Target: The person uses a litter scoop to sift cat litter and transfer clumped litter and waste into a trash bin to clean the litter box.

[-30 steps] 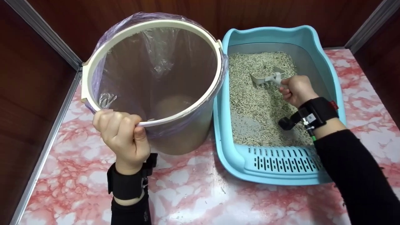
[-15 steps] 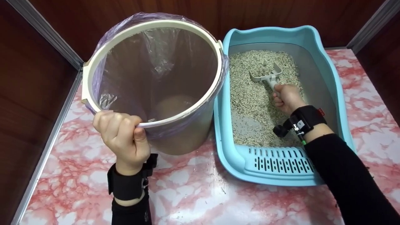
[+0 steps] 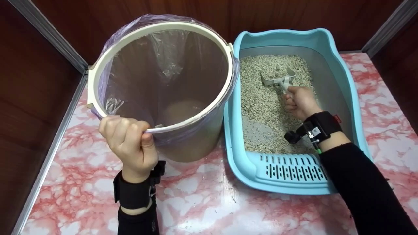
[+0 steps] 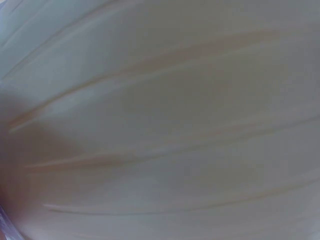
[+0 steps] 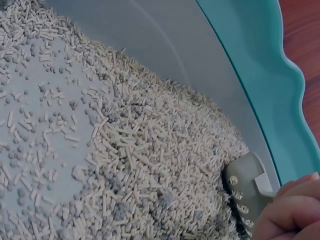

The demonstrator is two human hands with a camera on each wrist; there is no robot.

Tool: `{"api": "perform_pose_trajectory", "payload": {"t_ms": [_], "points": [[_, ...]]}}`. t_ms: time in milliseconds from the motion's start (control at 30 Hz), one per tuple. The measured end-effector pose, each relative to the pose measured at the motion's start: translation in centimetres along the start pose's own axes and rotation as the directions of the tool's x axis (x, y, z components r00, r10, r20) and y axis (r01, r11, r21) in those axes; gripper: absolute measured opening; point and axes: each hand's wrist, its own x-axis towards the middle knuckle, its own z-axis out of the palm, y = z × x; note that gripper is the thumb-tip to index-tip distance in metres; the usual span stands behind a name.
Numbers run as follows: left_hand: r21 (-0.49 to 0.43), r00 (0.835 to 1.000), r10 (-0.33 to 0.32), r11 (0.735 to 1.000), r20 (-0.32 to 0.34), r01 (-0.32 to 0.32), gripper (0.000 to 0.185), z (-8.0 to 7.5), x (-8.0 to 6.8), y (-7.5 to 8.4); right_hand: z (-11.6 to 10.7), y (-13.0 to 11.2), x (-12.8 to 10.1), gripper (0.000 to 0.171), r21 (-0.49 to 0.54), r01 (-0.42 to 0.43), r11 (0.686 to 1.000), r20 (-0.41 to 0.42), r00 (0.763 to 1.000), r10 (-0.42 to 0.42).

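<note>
My left hand [image 3: 129,140] grips the near rim of a large trash can [image 3: 187,148], fingers curled over its pale ring [image 3: 94,86]. A thin purple bag [image 3: 109,55] lines the can, and the can's ribbed wall fills the left wrist view. In my right hand [image 3: 302,101] is the handle of a grey litter scoop [image 3: 277,81], its head down in the pellet litter [image 3: 261,98]. The litter lies in a blue litter box [image 3: 233,156]. In the right wrist view the slotted scoop [image 5: 247,175] sits among the pellets near the box's wall, beside my curled fingers [image 5: 292,215].
Box and can stand side by side on a red-and-white marbled surface [image 3: 196,212]. Dark wood panels [image 3: 209,13] with metal corner strips enclose the back and sides. A slotted step [image 3: 290,168] forms the front of the box, and a grey patch of bottom [image 3: 256,132] shows through the litter.
My right hand and the scoop's handle have swung left and toward me over the second, with the scoop head staying in the litter. My left hand keeps its grip on the rim.
</note>
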Motion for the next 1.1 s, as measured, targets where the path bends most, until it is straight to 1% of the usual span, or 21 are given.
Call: {"api": "perform_pose_trajectory", "payload": {"t_ms": [133,200,300,367,433,567,600,733,867,933,1100], "points": [[-0.007,1.0,0.002,1.0,0.0,-0.002,0.062,0.1,0.1,0.0,0.4,-0.3,-0.8,0.033,0.019,0.001,1.0,-0.013,1.0,0.0],[-0.003,1.0,0.002,1.0,0.006,-0.002,0.062,0.0,0.0,-0.1,0.6,-0.5,-1.5,0.043,0.022,0.01,1.0,-0.014,1.0,-0.01],[0.001,1.0,0.004,1.0,0.018,-0.004,0.061,0.0,-0.3,-0.4,1.0,-0.6,-2.7,0.056,0.009,0.052,0.999,0.002,0.999,-0.052],[0.004,1.0,0.005,1.0,0.025,-0.005,0.061,0.0,-0.4,-0.5,1.2,-0.5,-3.6,0.056,0.011,0.093,0.996,0.029,0.995,-0.093],[0.005,1.0,0.004,1.0,0.025,-0.004,0.061,0.0,-0.3,-0.5,1.4,-0.2,-4.3,0.046,0.007,0.143,0.99,0.053,0.988,-0.143],[0.013,1.0,-0.008,1.0,0.016,0.007,0.063,0.0,0.0,-0.1,1.5,0.6,-5.4,0.012,0.033,0.232,0.972,0.073,0.969,-0.234],[0.015,1.0,-0.01,1.0,0.013,0.01,0.063,0.0,0.1,-0.1,1.5,0.7,-5.5,0.01,0.039,0.253,0.967,0.074,0.964,-0.255],[0.024,1.0,-0.017,1.0,0.013,0.017,0.064,-0.1,0.2,0.1,1.4,1.3,-5.9,0.009,0.069,0.312,0.948,0.075,0.946,-0.317],[0.029,1.0,-0.023,0.999,0.01,0.023,0.065,-0.1,0.2,0.1,1.3,1.4,-6.0,0.009,0.086,0.339,0.937,0.076,0.935,-0.346],[0.027,1.0,-0.026,0.999,0.007,0.026,0.065,0.0,0.2,0.2,1.2,1.5,-6.0,0.01,0.087,0.341,0.936,0.073,0.935,-0.348],[0.03,0.999,-0.032,0.999,0.005,0.032,0.066,0.0,0.1,0.2,1.0,1.4,-6.1,0.013,0.103,0.321,0.941,0.066,0.942,-0.328]]}}
